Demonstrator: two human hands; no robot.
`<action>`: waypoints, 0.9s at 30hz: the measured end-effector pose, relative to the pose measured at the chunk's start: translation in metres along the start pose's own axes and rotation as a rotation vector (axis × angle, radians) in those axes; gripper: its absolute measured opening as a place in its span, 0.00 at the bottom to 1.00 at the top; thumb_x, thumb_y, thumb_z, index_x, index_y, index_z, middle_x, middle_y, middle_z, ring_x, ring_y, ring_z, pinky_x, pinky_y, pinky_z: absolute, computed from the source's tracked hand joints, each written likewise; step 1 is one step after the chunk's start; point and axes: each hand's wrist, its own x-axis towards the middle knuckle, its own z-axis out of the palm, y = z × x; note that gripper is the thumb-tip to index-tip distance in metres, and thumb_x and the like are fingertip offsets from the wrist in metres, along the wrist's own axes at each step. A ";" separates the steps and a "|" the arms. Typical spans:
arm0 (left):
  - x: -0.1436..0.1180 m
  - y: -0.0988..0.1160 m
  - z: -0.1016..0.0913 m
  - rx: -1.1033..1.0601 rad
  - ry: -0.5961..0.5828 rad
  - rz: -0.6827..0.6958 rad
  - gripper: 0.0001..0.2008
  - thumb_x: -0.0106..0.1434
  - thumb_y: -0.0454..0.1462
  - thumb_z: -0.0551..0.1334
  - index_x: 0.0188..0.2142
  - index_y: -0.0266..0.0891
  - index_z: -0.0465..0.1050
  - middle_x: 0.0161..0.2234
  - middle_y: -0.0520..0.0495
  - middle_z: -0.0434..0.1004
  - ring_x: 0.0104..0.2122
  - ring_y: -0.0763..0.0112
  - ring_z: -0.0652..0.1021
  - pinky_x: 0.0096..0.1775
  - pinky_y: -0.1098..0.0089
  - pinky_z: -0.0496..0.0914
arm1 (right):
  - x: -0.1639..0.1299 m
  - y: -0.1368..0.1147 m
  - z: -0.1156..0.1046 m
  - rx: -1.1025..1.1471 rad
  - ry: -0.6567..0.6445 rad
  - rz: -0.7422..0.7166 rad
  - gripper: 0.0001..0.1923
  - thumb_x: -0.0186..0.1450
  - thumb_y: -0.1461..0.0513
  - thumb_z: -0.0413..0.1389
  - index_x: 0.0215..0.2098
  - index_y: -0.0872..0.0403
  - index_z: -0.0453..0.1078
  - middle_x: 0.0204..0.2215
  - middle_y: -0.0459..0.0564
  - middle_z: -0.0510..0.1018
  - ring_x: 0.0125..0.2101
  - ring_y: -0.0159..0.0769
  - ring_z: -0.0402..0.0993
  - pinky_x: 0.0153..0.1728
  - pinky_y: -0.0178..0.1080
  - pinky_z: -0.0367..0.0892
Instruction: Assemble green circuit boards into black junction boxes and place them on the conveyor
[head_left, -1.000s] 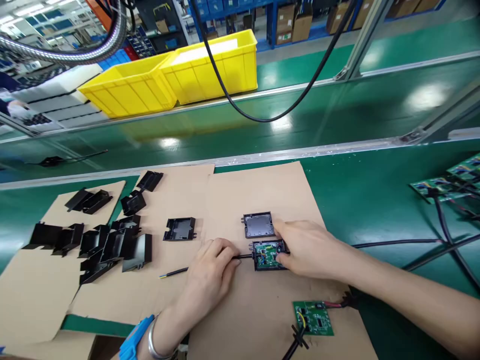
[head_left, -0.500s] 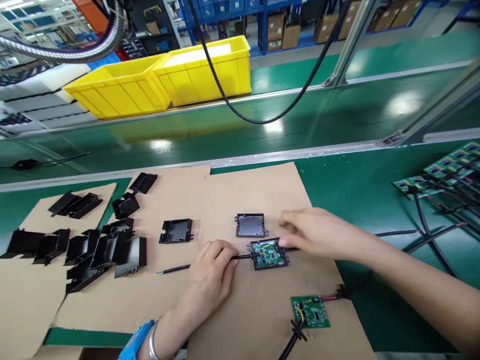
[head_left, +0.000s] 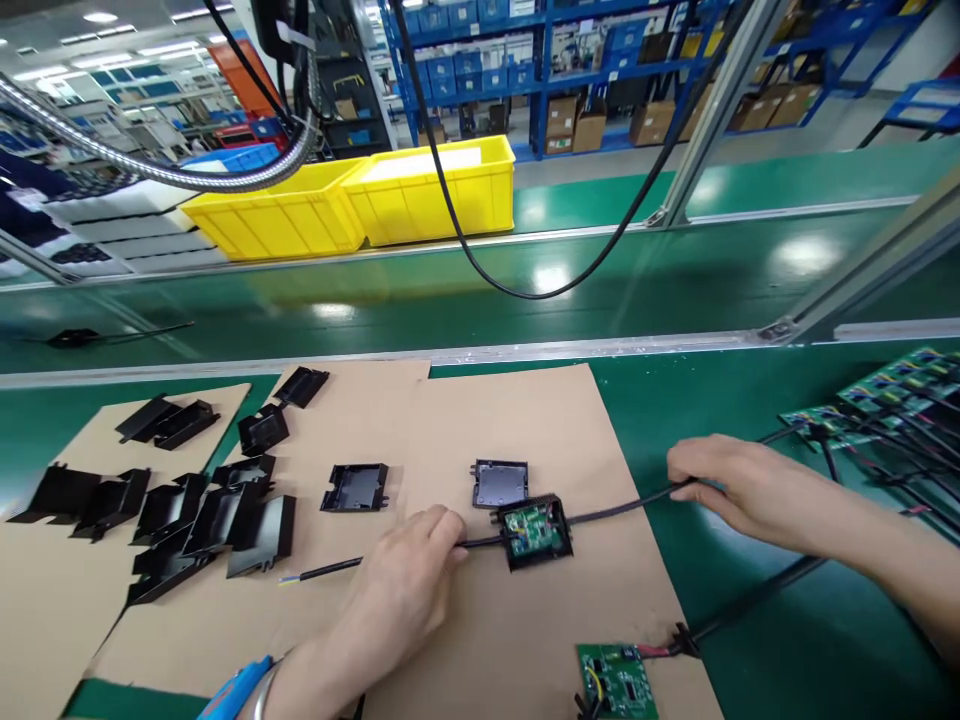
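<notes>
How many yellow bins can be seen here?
2. One yellow bin sits beyond the green conveyor, left of centre; the second yellow bin stands right beside it, touching. More might be hidden outside the camera's view.

On the cardboard sheet point(head_left: 525, 420) the open case with its circuit board point(head_left: 534, 530) lies between the left hand point(head_left: 409, 580) and right hand point(head_left: 724, 485); a lid point(head_left: 500, 483) sits just behind it, loose housings point(head_left: 202, 510) lie far left, another board point(head_left: 616, 682) in front
</notes>
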 end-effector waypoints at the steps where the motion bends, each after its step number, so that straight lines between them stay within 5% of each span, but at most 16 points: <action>1: 0.000 0.001 0.003 0.007 -0.018 0.003 0.07 0.66 0.29 0.49 0.32 0.42 0.58 0.28 0.50 0.68 0.26 0.66 0.70 0.28 0.67 0.65 | -0.001 -0.001 0.002 0.004 -0.075 -0.001 0.07 0.67 0.64 0.50 0.30 0.50 0.63 0.27 0.45 0.70 0.27 0.35 0.67 0.27 0.37 0.60; 3: -0.002 0.003 0.009 0.025 -0.021 -0.001 0.08 0.65 0.29 0.49 0.31 0.41 0.58 0.28 0.49 0.68 0.27 0.65 0.70 0.28 0.66 0.65 | -0.002 -0.011 0.005 0.003 -0.183 -0.011 0.04 0.65 0.64 0.52 0.31 0.51 0.64 0.29 0.47 0.70 0.30 0.38 0.67 0.28 0.39 0.60; 7: -0.006 0.006 0.015 0.008 -0.038 0.003 0.08 0.64 0.28 0.49 0.32 0.40 0.60 0.32 0.47 0.68 0.31 0.64 0.70 0.31 0.65 0.67 | 0.012 -0.068 0.014 -0.023 -0.044 -0.116 0.09 0.64 0.61 0.56 0.43 0.50 0.68 0.38 0.52 0.71 0.40 0.44 0.66 0.40 0.46 0.62; 10: -0.005 0.007 0.015 -0.019 -0.054 -0.014 0.08 0.64 0.27 0.50 0.33 0.40 0.63 0.34 0.47 0.69 0.33 0.64 0.71 0.34 0.64 0.68 | 0.030 -0.115 0.034 -0.043 0.005 -0.247 0.10 0.66 0.60 0.54 0.44 0.53 0.70 0.34 0.52 0.70 0.38 0.43 0.64 0.39 0.45 0.62; 13: -0.005 0.007 0.016 -0.009 -0.034 -0.027 0.09 0.64 0.27 0.50 0.33 0.39 0.64 0.33 0.47 0.69 0.32 0.64 0.71 0.34 0.64 0.69 | 0.042 -0.136 0.061 -0.077 0.018 -0.269 0.17 0.65 0.55 0.56 0.47 0.57 0.71 0.36 0.53 0.70 0.40 0.45 0.63 0.42 0.47 0.63; 17: -0.007 0.007 0.018 -0.009 0.013 -0.036 0.09 0.64 0.27 0.50 0.33 0.40 0.65 0.33 0.46 0.69 0.33 0.64 0.70 0.34 0.65 0.69 | 0.050 -0.138 0.074 -0.083 0.024 -0.187 0.15 0.67 0.55 0.53 0.45 0.55 0.74 0.38 0.55 0.69 0.43 0.47 0.63 0.43 0.49 0.62; 21: -0.008 0.007 0.019 -0.044 0.011 -0.050 0.07 0.65 0.29 0.51 0.36 0.40 0.65 0.35 0.45 0.69 0.34 0.63 0.71 0.36 0.63 0.70 | 0.055 -0.136 0.057 -0.022 -0.036 -0.188 0.11 0.66 0.57 0.53 0.39 0.54 0.74 0.37 0.54 0.69 0.43 0.47 0.63 0.42 0.49 0.63; 25: -0.018 0.008 0.018 -0.032 0.054 -0.037 0.07 0.66 0.30 0.50 0.35 0.41 0.64 0.33 0.46 0.70 0.32 0.64 0.72 0.34 0.65 0.70 | 0.036 -0.116 0.039 0.134 -0.072 -0.209 0.22 0.61 0.59 0.60 0.53 0.50 0.67 0.47 0.54 0.69 0.49 0.46 0.62 0.46 0.46 0.63; 27: -0.022 0.008 0.011 -0.053 0.090 -0.019 0.07 0.67 0.31 0.49 0.35 0.41 0.63 0.31 0.48 0.70 0.28 0.67 0.72 0.30 0.68 0.69 | 0.022 -0.094 0.034 0.124 -0.049 -0.140 0.20 0.60 0.62 0.59 0.51 0.52 0.67 0.47 0.54 0.70 0.48 0.45 0.63 0.46 0.46 0.63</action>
